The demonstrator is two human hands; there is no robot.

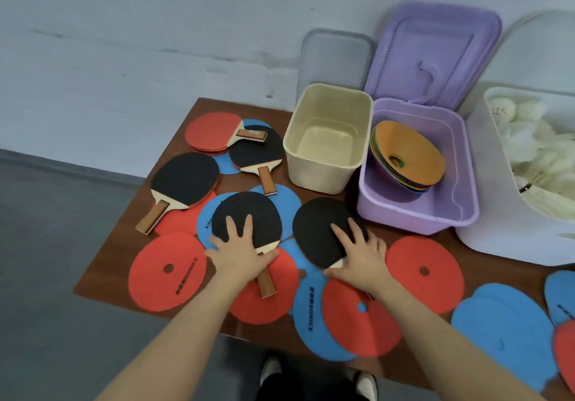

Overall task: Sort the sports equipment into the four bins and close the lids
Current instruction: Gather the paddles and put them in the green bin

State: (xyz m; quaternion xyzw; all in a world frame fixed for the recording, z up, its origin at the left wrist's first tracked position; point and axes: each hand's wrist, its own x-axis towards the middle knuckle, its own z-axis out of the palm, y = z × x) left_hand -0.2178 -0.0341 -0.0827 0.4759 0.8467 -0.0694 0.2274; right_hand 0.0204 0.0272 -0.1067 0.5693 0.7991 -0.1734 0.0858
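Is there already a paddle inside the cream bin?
No, the cream bin holds nothing that shows; every paddle in view lies on the table.

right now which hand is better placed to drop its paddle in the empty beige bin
Probably the right hand: its black paddle lies nearer the beige bin, just below it. The left hand and its paddle sit farther left.

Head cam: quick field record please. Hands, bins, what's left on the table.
left hand: flat on a black-faced paddle, fingers spread
right hand: flat on another black paddle
cream bin: open, empty
purple bin: lid up, holds stacked disc markers
white bin: holds shuttlecocks
table: three more paddles, red and blue flat discs loose
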